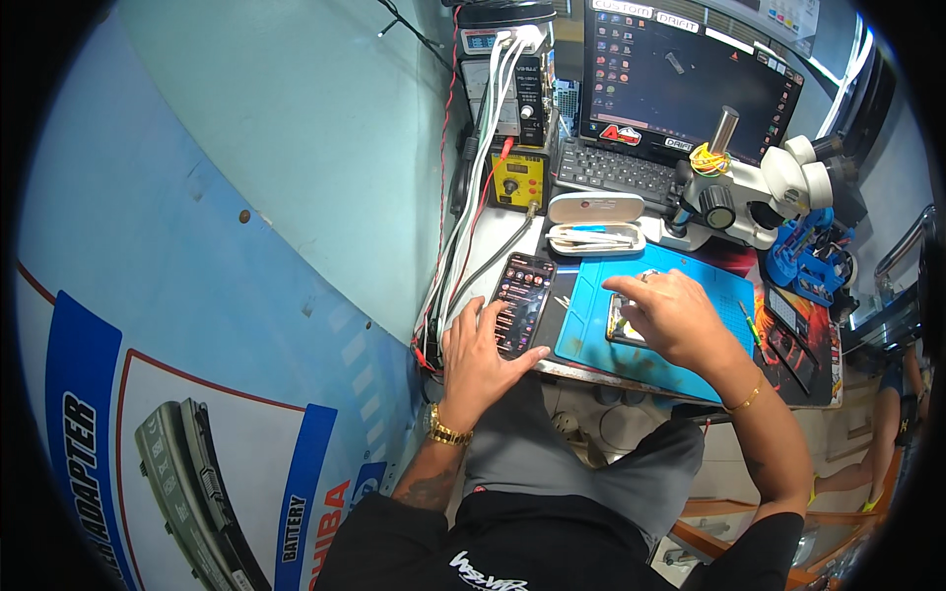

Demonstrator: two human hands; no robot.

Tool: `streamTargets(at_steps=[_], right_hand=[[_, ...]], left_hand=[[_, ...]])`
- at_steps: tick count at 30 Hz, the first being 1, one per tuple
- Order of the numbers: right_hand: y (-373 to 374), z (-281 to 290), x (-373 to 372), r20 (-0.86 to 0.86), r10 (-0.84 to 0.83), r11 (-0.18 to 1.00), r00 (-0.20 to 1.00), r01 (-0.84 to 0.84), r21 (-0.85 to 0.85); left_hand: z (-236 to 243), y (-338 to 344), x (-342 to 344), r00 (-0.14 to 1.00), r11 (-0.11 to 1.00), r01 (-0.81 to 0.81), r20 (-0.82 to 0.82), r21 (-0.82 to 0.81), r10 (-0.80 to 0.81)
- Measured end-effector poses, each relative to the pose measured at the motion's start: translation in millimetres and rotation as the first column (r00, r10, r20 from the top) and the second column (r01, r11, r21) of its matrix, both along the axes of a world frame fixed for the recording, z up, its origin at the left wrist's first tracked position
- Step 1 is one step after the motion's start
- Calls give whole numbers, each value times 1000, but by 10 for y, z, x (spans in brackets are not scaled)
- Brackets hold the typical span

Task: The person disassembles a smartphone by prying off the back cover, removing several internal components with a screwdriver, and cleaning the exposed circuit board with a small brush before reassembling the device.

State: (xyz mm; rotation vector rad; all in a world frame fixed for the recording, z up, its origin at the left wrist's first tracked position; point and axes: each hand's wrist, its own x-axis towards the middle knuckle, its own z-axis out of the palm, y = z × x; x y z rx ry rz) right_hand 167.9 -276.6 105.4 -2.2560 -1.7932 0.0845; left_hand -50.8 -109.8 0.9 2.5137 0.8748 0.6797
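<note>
My left hand (pixel 481 350) rests on the near left edge of the workbench, fingers spread, its fingertips touching the lower end of a black smartphone (pixel 522 300) whose screen is lit. My right hand (pixel 668 315) lies palm down on a blue work mat (pixel 591 330), covering a small opened device (pixel 619 325) of which only the left edge shows. The forefinger of that hand points left along the mat. Whether the right hand grips the device is hidden. A gold bracelet sits on each wrist.
Behind the mat stand a white stereo microscope (pixel 759 197), a laptop (pixel 680 89) with a dark screen, a white open case (pixel 595 225), a yellow soldering station (pixel 519 177) and bundled white cables (pixel 483 148). Tools lie at the right (pixel 788 335). A blue wall rises left.
</note>
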Motion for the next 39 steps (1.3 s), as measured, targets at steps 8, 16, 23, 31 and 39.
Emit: streamTargets(at_steps=[8, 16, 23, 31, 39], right_hand=[[-8, -30, 19, 9, 3, 1000, 1000, -3, 30], [-35, -25, -11, 46, 15, 994, 999, -20, 105], [-29, -12, -2, 21, -10, 1000, 1000, 9, 27], [-80, 8, -1, 19, -33, 997, 999, 32, 63], [-72, -22, 44, -7, 22, 993, 1000, -21, 116]], left_hand=[[38, -71, -36, 998, 999, -12, 59, 43, 10], [-69, -40, -140, 998, 1000, 15, 55, 7, -15], [-112, -26, -156, 997, 1000, 8, 77, -4, -7], [-127, -35, -157, 995, 1000, -3, 102, 0, 3], [-68, -61, -143, 1000, 999, 8, 29, 42, -9]])
